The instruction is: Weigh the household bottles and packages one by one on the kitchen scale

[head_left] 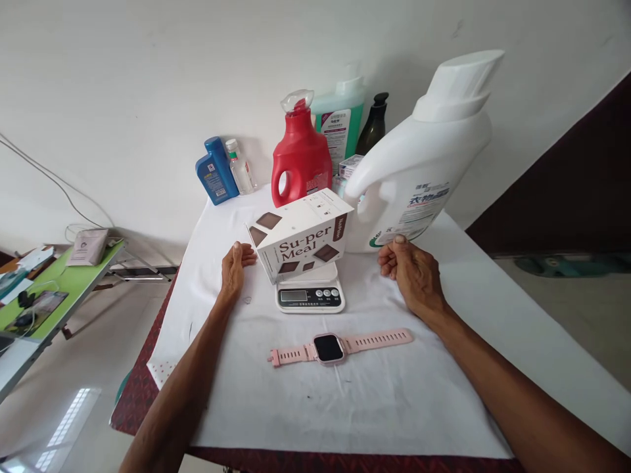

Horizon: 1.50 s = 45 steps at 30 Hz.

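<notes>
A white "Su-per Meal" box (302, 235) rests on a small white digital scale (310, 295) in the middle of the table. My left hand (234, 266) lies on the cloth just left of the box, fingertips almost touching its corner, holding nothing. To the right of the scale, my right hand (411, 269) is loosely curled and empty, close to the foot of a large white detergent jug (424, 164). A pink smartwatch (329, 347) lies flat in front of the scale.
The table has a white cloth (365, 407). Behind the box stand a red detergent bottle (302, 157), a blue bottle (215, 171), a small clear bottle (240, 167), a green-labelled bottle (340, 125) and a dark pump bottle (373, 125). A green side table (73, 279) with clutter stands at the left.
</notes>
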Motion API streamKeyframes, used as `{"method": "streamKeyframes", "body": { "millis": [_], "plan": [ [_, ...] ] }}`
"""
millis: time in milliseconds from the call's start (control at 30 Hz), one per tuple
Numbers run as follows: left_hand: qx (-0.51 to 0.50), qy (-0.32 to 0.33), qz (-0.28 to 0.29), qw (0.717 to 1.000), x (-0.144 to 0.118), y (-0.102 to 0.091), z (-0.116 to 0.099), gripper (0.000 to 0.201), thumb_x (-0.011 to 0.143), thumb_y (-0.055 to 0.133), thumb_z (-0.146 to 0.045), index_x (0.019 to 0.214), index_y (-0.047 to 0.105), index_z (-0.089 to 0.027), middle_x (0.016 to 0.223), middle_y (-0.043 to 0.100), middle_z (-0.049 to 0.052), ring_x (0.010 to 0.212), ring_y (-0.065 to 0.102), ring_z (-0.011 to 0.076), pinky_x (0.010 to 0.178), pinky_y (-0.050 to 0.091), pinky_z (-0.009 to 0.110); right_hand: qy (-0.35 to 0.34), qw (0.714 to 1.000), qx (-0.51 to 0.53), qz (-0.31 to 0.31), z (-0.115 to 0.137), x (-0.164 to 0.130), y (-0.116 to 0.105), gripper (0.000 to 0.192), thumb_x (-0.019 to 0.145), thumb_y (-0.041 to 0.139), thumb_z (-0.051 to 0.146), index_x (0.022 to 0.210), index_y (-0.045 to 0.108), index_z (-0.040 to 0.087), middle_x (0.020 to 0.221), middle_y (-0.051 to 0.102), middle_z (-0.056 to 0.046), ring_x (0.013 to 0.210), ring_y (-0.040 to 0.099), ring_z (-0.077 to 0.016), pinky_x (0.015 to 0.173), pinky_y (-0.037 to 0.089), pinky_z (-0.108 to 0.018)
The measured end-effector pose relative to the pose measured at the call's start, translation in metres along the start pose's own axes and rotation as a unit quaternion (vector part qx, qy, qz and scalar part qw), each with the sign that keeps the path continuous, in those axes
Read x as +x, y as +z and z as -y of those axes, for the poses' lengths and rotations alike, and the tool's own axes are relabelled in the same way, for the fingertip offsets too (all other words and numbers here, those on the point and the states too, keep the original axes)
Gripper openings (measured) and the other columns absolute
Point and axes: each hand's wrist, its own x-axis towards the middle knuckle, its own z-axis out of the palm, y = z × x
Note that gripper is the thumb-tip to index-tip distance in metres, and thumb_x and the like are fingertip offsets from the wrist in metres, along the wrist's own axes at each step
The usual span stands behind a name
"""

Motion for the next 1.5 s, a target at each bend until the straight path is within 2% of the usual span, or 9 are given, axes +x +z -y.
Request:
{"method": "streamKeyframes", "body": {
  "millis": [267,467,600,733,833,967,1133,1333,1500],
  "plan": [
    [0.055,0.029,0.024,0.998,-0.002,-0.004,-0.004,0.063,0.09,0.056,-0.079,0.093,0.074,-0.019,0.089,0.075,0.009,0.082,0.072,0.0257,0.081,0.061,0.04,0.002,1.0,0.006,0.007,0.002,0.001,0.0,0.066,0.093,0.043,0.082,0.07,0.062,0.022,0.064,0.061,-0.002,0.054,0.056,-0.0165,0.057,0.05,-0.032],
    [0.06,0.017,0.023,0.998,-0.004,-0.001,-0.008,0.062,0.089,0.057,-0.079,0.09,0.074,-0.02,0.09,0.076,0.01,0.086,0.073,0.0275,0.081,0.059,0.04,0.015,0.999,0.029,0.0,0.003,0.002,0.001,0.066,0.092,0.044,0.082,0.072,0.062,0.022,0.066,0.062,-0.003,0.053,0.055,-0.0152,0.053,0.049,-0.03],
    [-0.001,-0.015,0.025,1.0,-0.001,-0.004,-0.014,0.073,0.09,0.048,-0.084,0.106,0.073,-0.017,0.101,0.076,0.013,0.089,0.073,0.0274,0.08,0.059,0.04,0.015,0.998,0.053,-0.013,-0.001,0.003,0.001,0.068,0.091,0.043,0.084,0.072,0.063,0.022,0.065,0.062,-0.003,0.052,0.055,-0.0145,0.05,0.047,-0.028],
    [-0.035,0.063,0.042,0.996,-0.001,-0.005,-0.049,0.077,0.089,0.044,-0.086,0.129,0.066,-0.024,0.128,0.07,0.014,0.111,0.07,0.0291,0.09,0.058,0.042,0.007,0.998,0.067,-0.016,-0.001,0.004,0.0,0.071,0.091,0.042,0.086,0.07,0.062,0.021,0.063,0.061,-0.003,0.05,0.055,-0.0137,0.049,0.047,-0.028],
    [0.057,0.122,0.104,0.985,-0.007,0.0,-0.09,0.074,0.083,0.069,-0.074,0.141,0.061,-0.028,0.142,0.064,0.013,0.13,0.062,0.0345,0.101,0.054,0.045,-0.005,0.998,0.066,-0.018,0.0,0.003,-0.002,0.073,0.091,0.04,0.087,0.069,0.061,0.021,0.061,0.06,-0.003,0.048,0.055,-0.0132,0.049,0.047,-0.028],
    [0.188,0.132,0.135,0.964,-0.012,0.006,-0.127,0.069,0.074,0.086,-0.054,0.134,0.067,-0.026,0.128,0.072,0.011,0.117,0.067,0.0337,0.091,0.055,0.043,-0.004,0.997,0.069,-0.033,0.001,-0.002,-0.009,0.072,0.09,0.043,0.087,0.067,0.061,0.021,0.061,0.06,-0.003,0.049,0.056,-0.0134,0.045,0.045,-0.026],
    [0.268,0.147,0.134,0.943,-0.012,0.008,-0.135,0.066,0.069,0.089,-0.052,0.123,0.069,-0.021,0.116,0.075,0.01,0.099,0.071,0.0296,0.07,0.057,0.037,0.05,0.993,0.098,-0.048,0.001,-0.01,-0.025,0.068,0.089,0.053,0.084,0.066,0.062,0.02,0.06,0.062,-0.004,0.047,0.059,-0.0144,0.041,0.046,-0.025],
    [0.243,0.121,0.121,0.955,-0.036,0.011,-0.144,0.062,0.073,0.087,-0.053,0.121,0.066,-0.02,0.115,0.075,0.009,0.094,0.074,0.0264,0.083,0.063,0.044,0.09,0.992,0.073,-0.05,0.003,-0.028,-0.057,0.058,0.091,0.063,0.071,0.07,0.065,0.017,0.063,0.066,-0.004,0.049,0.062,-0.0134,0.045,0.051,-0.023],
    [0.157,0.136,0.159,0.965,-0.061,0.025,-0.159,0.056,0.075,0.088,-0.046,0.118,0.066,-0.02,0.116,0.076,0.009,0.099,0.075,0.0263,0.087,0.064,0.044,0.106,0.976,0.109,-0.157,0.004,-0.033,-0.072,0.044,0.099,0.057,0.05,0.071,0.062,0.016,0.062,0.062,-0.003,0.046,0.059,-0.012,0.039,0.042,-0.021]
  ]
}}
